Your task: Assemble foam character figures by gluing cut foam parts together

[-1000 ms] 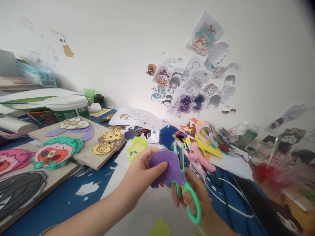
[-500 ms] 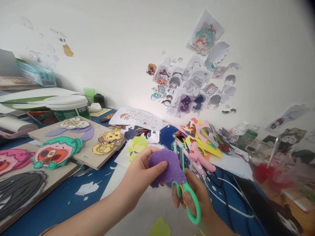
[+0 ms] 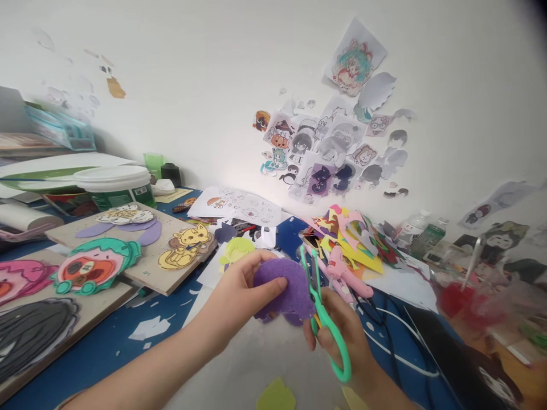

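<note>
My left hand pinches a rounded piece of purple felt, thumb on top and fingers behind it. In my right hand are green-handled scissors, their blades pointing up along the felt's right edge. The blades stand nearly together, and the felt partly hides where they meet it. Beneath both hands lies a pale grey sheet, with a yellow-green felt scrap near its lower end. A yellow-green felt figure is partly covered by my left hand.
A pink glue gun rests behind the scissors, beside a heap of coloured felt scraps. Its white cable curves to the right. Boards with felt characters and a white-lidded tub stand left. Paper cutouts cover the wall.
The purple felt has turned and shifted slightly left in my left hand. The scissors' handles have come closer together, and the blades have closed along the felt's edge.
</note>
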The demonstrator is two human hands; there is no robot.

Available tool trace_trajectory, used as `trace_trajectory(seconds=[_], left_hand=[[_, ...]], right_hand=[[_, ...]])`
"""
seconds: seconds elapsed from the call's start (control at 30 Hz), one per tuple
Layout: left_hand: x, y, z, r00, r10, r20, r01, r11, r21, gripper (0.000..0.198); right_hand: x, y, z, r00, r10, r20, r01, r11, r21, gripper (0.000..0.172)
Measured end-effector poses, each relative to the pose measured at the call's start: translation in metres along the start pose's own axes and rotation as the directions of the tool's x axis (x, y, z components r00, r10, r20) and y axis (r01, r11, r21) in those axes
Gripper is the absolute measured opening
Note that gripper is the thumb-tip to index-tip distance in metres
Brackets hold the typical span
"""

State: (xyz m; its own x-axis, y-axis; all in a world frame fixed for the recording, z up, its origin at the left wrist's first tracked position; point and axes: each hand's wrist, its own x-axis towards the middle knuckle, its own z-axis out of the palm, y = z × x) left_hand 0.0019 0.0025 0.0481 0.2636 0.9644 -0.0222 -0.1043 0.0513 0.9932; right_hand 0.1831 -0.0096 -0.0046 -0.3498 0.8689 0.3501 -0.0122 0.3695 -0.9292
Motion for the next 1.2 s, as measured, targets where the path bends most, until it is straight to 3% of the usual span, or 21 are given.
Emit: trace_trajectory(seconds=[0.23,0.53,0.6,0.7,0.77,0.83,0.9,0.97,1.07,1.2], left_hand=[[0.002,0.007,-0.001,1.000,0.022,-0.019,-0.021,0.997,0.078,0.017],[0.001,0.011,-0.004,1.000,0.013,0.002,-0.013,0.995,0.100,0.014],[0.000,0.012,-0.004,1.000,0.009,0.003,-0.009,0.996,0.090,0.014],[-0.001,0.014,-0.003,1.000,-0.002,-0.018,0.003,0.996,0.085,0.016],[-0.002,0.015,-0.002,0.998,0.001,-0.059,0.004,0.996,0.086,0.017],[-0.002,0.014,-0.002,0.996,0.008,-0.092,-0.001,0.997,0.080,0.018],[-0.001,0.014,-0.002,0.997,-0.005,-0.076,0.010,0.997,0.071,0.019],[0.000,0.013,-0.002,0.999,-0.027,-0.037,0.029,0.997,0.066,0.020],[0.001,0.012,-0.002,0.999,-0.047,0.007,0.046,0.997,0.060,0.019],[0.002,0.009,0.000,0.999,-0.046,0.014,0.045,0.997,0.069,0.017]], right_hand=[[0.002,-0.007,-0.006,0.994,0.067,-0.082,-0.089,0.951,-0.295,0.023],[0.003,-0.001,-0.010,0.987,0.144,-0.074,-0.158,0.954,-0.253,0.020],[0.005,0.002,-0.013,0.982,0.137,-0.131,-0.164,0.961,-0.225,0.022],[0.012,0.004,-0.032,0.932,0.103,-0.348,-0.210,0.935,-0.285,0.032],[0.019,0.003,-0.053,0.829,-0.005,-0.559,-0.334,0.799,-0.501,0.042],[0.024,0.003,-0.075,0.764,-0.076,-0.641,-0.508,0.542,-0.670,0.048],[0.028,0.005,-0.094,0.746,-0.150,-0.649,-0.569,0.364,-0.738,0.052],[0.029,0.011,-0.107,0.743,-0.142,-0.654,-0.605,0.276,-0.747,0.047],[0.030,0.023,-0.118,0.772,-0.049,-0.634,-0.592,0.309,-0.745,0.023],[0.033,0.036,-0.126,0.801,-0.008,-0.599,-0.516,0.499,-0.696,0.015]])
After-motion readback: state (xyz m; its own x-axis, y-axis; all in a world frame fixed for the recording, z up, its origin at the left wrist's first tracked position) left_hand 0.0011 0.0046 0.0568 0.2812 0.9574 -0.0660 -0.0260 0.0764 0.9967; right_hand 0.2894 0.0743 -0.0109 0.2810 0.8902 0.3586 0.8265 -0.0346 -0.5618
